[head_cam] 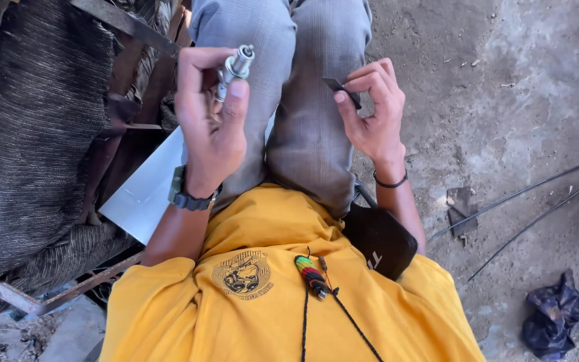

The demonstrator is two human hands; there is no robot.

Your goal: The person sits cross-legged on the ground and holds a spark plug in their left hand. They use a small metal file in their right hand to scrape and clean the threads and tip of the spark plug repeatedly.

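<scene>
Spark plug (234,69) pinched upright in left hand (210,121), above the lap. Right hand (370,110) grips small dark abrasive strip (342,90), apart from plug. Judged: no contact yet; rubbing not started.

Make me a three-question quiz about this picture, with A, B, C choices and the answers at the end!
1. Where is the spark plug?
A. In the left hand
B. On the ground
C. In the black pouch

2. What colour is the shirt?
A. Blue
B. Yellow
C. White

3. How is the small dark strip held?
A. Lying flat on the knee
B. Pinched in the right hand
C. Tucked under the watch

Answers:
1 A, the fingers wrap around its metal body.
2 B, yellow cloth fills the lower view.
3 B, thumb and fingers pinch it.
</scene>
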